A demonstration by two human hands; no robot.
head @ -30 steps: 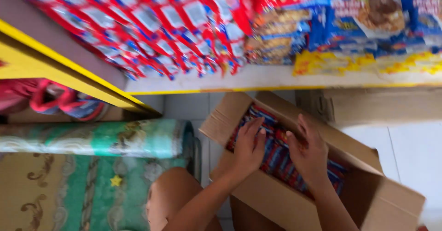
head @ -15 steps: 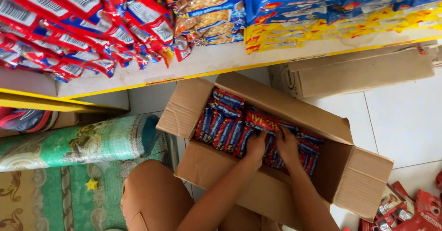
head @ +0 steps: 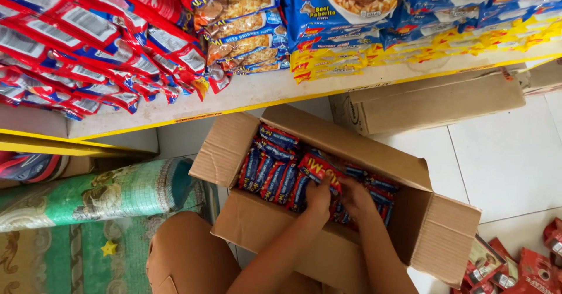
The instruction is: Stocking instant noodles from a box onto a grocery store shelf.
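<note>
While reaching into the carton (head: 257,226), both hands (head: 338,197) grip packets (head: 319,171).

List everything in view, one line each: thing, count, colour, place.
open cardboard box: one, brown, on the floor below the shelf.
packets in the box: many, red and blue, standing in rows.
shelf: one, pale with a yellow edge, across the top.
shelf packets: many, red at left, blue and yellow at right.
second cardboard box: one, brown, closed, under the shelf at right.
rolled mat: one, green patterned, at left.
loose sachets: several, red, on the white floor tiles at lower right.
left hand: on a red packet in the box.
right hand: in the box beside it.
</note>
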